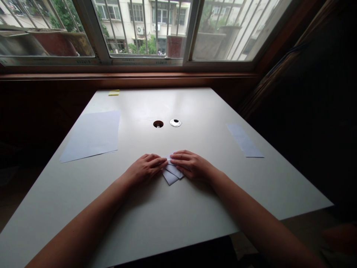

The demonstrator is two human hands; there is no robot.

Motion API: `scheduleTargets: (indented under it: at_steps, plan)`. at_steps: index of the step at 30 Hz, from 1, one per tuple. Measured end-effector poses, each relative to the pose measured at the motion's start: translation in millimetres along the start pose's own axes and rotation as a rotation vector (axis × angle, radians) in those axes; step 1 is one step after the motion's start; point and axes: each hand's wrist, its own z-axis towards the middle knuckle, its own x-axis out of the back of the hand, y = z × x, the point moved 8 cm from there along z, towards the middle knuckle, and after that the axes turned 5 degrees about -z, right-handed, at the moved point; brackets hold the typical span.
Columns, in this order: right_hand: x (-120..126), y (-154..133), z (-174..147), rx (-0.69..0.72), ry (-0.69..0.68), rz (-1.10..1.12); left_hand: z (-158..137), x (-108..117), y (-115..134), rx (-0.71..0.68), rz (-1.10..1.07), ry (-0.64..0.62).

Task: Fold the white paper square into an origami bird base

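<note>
A small folded piece of white paper (pixel 171 176) lies on the white table in front of me, with overlapping flaps and a corner pointing towards me. My left hand (pixel 147 165) holds its left side, fingers closed together and fingertips on the upper flap. From the other side my right hand (pixel 192 164) grips the paper, its fingers laid over the top and right edge. The fingertips of both hands nearly meet at the upper part of the paper. Both thumbs are mostly hidden.
Sheets of white paper (pixel 93 136) lie on the left of the table (pixel 173 216), and a narrow paper strip (pixel 244 140) on the right. Beyond my hands are a round hole (pixel 158 124) and a round metal-rimmed cover (pixel 175 123). A yellow item (pixel 113 92) sits at the far left edge.
</note>
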Motion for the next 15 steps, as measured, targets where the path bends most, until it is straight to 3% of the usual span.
scheduleTargets:
  at_steps: [15]
  plan:
    - [-2.1,4.5,-9.6,-0.019,-0.039,-0.079,-0.3,-5.2,2.6,-0.013,0.026,-0.022]
